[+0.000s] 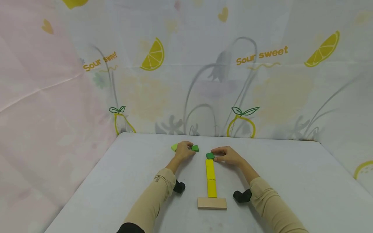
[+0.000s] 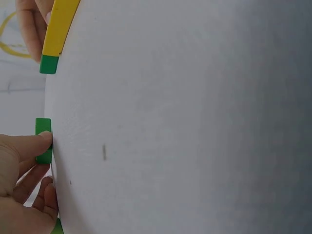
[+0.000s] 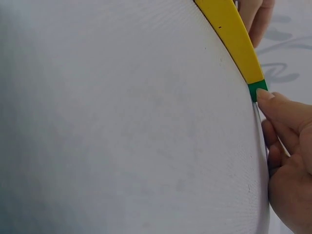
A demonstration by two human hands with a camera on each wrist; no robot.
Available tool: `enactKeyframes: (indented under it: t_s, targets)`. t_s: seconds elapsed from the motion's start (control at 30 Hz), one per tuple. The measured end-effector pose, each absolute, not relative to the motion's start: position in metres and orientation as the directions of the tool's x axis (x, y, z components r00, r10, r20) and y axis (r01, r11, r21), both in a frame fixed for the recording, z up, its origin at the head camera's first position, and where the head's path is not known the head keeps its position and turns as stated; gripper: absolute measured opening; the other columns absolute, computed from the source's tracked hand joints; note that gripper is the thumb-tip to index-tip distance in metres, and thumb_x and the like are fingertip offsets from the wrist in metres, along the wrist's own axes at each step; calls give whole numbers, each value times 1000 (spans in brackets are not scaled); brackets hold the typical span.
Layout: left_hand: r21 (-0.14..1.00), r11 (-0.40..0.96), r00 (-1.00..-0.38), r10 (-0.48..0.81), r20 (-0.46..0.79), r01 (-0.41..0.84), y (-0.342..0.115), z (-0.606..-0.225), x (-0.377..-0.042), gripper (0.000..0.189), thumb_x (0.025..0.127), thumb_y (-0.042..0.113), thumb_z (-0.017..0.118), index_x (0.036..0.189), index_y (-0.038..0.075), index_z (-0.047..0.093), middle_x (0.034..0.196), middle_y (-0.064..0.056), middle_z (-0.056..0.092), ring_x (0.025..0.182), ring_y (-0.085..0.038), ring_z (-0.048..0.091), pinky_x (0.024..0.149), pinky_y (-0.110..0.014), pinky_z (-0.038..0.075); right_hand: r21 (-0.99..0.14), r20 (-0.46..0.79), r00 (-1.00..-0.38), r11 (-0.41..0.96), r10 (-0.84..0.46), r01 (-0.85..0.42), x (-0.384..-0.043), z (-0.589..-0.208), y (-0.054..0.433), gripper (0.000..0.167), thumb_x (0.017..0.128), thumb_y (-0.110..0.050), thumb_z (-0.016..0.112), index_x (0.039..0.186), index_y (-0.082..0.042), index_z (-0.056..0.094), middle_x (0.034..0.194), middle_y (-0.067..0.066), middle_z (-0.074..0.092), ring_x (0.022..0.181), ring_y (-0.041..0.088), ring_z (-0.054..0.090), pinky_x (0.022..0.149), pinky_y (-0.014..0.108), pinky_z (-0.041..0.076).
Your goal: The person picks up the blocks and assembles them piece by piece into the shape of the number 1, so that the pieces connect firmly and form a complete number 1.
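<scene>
On the white table, two yellow blocks lie end to end in a line running away from a flat wooden block. At the line's far end my right hand pinches a small dark green block against the yellow end; the right wrist view shows a fingertip on that green block. To the left, my left hand holds a second dark green block at its fingertips, one finger lying across that block. A light green block peeks out behind the left hand.
Patterned cloth walls close in the table at the back and left. The table's front edge lies just past the wooden block. Bare white tabletop spreads to the right and left of the block line.
</scene>
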State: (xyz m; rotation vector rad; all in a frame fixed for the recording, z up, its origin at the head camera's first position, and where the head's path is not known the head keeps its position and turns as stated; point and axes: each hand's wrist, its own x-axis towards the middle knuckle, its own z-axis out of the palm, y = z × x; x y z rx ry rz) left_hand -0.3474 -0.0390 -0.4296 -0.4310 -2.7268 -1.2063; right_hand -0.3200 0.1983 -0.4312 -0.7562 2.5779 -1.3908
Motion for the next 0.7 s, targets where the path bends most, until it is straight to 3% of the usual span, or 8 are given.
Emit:
enactKeyframes:
  t_s: [0.3,0.47,0.7]
  targets:
    - [713,623,-947,224,231,321,-39,-433,-346,32,75,4,75,104,-7,66,95,-17,67,86,-26,59,75,-34,49,-810,108,-869,464,-483,-358,-299,-401,189,36,84,4,63,117,16,56,119,31,57,113,45,51,94,50,41]
    - [721,592,-933,258,252,359,-37,-431,-343,32,73,5,77,101,-7,68,92,-16,68,82,-24,59,70,-29,49,-813,113,-871,459,-479,-358,-308,-412,192,37,84,1,65,118,15,56,119,30,58,112,43,52,93,50,42]
    - [735,549,-915,300,270,397,-33,-431,-340,31,71,7,78,98,-5,70,89,-15,69,74,-18,58,64,-23,46,-819,127,-872,446,-472,-361,-326,-438,202,39,84,-7,68,119,8,60,119,23,61,110,36,55,90,42,44]
